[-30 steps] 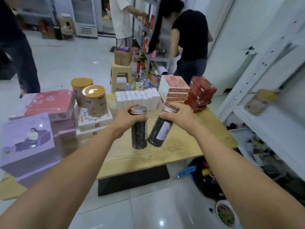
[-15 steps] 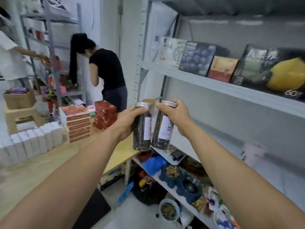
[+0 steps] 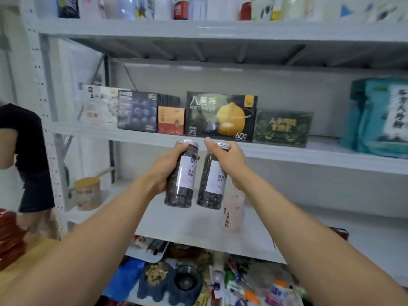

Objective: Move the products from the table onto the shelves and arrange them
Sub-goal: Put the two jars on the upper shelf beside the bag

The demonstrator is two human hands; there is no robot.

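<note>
Left hand (image 3: 164,171) wrapped round one dark jar (image 3: 180,186), right hand (image 3: 229,162) round a second jar (image 3: 212,186). Both are in the air just below the black box (image 3: 220,115), side by side. Long axes near upright, lids up, tops leaning slightly right. Neither shelved yet; red boxes (image 3: 11,235) wait far below-left.

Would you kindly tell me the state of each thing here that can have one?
Left jar: lid on, gripped by left hand.
Right jar: lid on, gripped by right hand.
Gold-lidded canister: closed, upright on lower shelf.
Pinkish container: upright on lower shelf.
</note>
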